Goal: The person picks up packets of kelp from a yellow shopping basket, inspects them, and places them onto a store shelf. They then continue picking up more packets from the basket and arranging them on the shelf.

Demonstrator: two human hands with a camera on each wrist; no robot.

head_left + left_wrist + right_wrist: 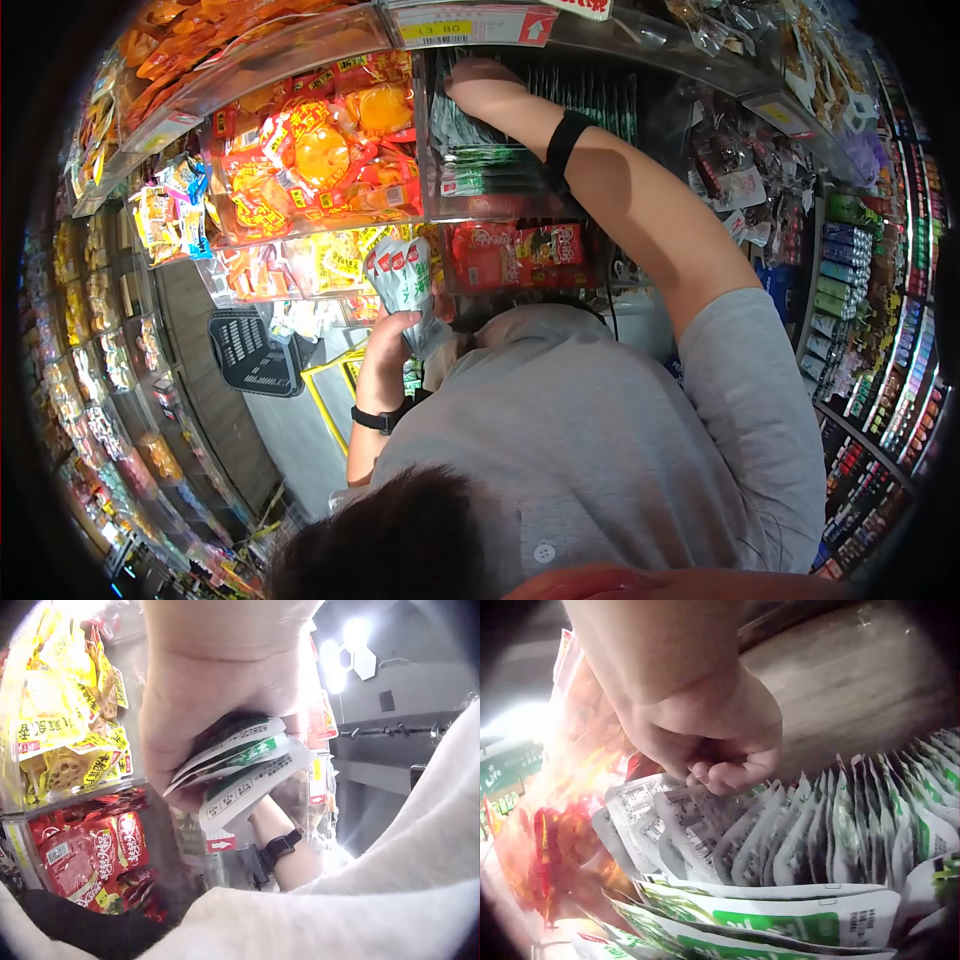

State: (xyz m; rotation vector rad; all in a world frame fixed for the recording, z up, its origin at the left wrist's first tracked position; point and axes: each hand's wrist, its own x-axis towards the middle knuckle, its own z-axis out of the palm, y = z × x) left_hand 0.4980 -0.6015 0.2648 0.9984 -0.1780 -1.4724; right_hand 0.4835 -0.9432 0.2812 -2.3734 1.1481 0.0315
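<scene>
Several silver-and-green packets [402, 268] are held upright in my left hand [385, 345], the thumb across their front. From the left wrist view, my left hand [217, 697] curls round the packets [251, 776], whose edges fan apart. My right hand [488, 88] reaches into a shelf bin of similar packets [480, 165]. Close up, my right hand [705, 735] has its fingers curled at the top edges of the standing packets [697, 832], at the row's left end; no packet shows inside the fingers, and the thumb is hidden.
Orange-and-red packets [320, 150] fill the bin on the left. Red packets [515, 255] lie on the shelf below. A clear shelf front with a price label [440, 30] runs above my right hand. A dark basket [255, 352] stands low at the left.
</scene>
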